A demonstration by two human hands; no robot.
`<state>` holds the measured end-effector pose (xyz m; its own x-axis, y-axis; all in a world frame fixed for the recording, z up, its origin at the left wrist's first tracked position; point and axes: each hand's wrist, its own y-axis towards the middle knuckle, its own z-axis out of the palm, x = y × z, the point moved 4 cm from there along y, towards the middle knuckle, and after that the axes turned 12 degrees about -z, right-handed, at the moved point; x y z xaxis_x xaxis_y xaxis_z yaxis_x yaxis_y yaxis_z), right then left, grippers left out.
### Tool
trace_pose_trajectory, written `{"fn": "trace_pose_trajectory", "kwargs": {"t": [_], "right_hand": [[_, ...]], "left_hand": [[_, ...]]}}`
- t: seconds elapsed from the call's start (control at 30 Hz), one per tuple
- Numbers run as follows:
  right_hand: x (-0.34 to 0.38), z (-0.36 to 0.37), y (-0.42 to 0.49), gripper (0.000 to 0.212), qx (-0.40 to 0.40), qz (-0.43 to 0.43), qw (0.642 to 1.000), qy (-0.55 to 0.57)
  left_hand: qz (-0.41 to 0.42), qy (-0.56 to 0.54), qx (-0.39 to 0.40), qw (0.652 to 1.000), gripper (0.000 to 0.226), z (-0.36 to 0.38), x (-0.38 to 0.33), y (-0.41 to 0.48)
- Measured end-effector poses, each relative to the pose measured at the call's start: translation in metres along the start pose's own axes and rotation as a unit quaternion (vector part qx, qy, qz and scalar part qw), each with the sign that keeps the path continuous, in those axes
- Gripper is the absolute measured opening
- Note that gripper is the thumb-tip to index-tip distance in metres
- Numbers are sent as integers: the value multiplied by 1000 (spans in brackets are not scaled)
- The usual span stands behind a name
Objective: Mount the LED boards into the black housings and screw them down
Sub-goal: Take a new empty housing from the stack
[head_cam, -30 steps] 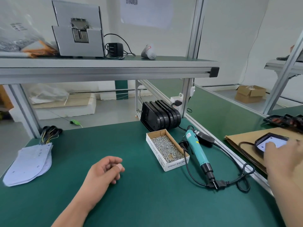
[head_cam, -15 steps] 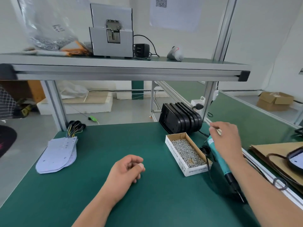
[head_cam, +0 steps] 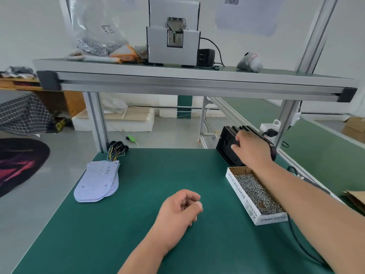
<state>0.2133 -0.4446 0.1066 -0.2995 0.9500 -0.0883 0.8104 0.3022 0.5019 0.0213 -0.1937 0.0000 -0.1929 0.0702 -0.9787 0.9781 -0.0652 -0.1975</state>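
Observation:
A row of black housings (head_cam: 227, 149) stands on edge at the back right of the green table (head_cam: 138, 194). My right hand (head_cam: 250, 149) reaches over them, and its fingers grip the front housing from the top. A stack of white LED boards (head_cam: 98, 182) with black and yellow wires (head_cam: 116, 149) lies at the back left. My left hand (head_cam: 177, 210) rests on the table near the middle, loosely curled and holding nothing. A cardboard box of small screws (head_cam: 254, 194) sits under my right forearm. The electric screwdriver is hidden behind my arm.
An aluminium shelf (head_cam: 197, 84) crosses overhead, carrying a grey screw feeder (head_cam: 173, 36), a black adapter (head_cam: 205, 56) and a plastic bag (head_cam: 98, 36). Two frame posts (head_cam: 96, 123) stand at the table's back corners. A black cable (head_cam: 300, 246) runs along the right edge.
My right hand came back from the neighbouring bench on the right, passed over the screwdriver and reached the housings. The view swung left. My left hand stayed put.

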Motion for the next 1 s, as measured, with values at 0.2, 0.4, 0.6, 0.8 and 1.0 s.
{"fn": "trace_pose_trajectory", "kwargs": {"t": [0.2,0.4,0.6,0.8,1.0], "right_hand": [[0,4,14,23,78,-35,991,-105],[-6,3,20,15,103,-51,984,-134],[-7,0,23,13,121,-59,981,-138],[-11,3,15,24,81,-59,987,-123],[-12,2,17,10,61,-58,991,-101]], "left_hand": [[5,-1,10,1000,23,0,-2,-1],[4,14,6,1000,26,-2,-4,-2],[7,14,7,1000,27,-2,-7,-5],[5,12,11,1000,26,-1,-9,-7],[4,13,8,1000,28,-2,-9,-6]]}}
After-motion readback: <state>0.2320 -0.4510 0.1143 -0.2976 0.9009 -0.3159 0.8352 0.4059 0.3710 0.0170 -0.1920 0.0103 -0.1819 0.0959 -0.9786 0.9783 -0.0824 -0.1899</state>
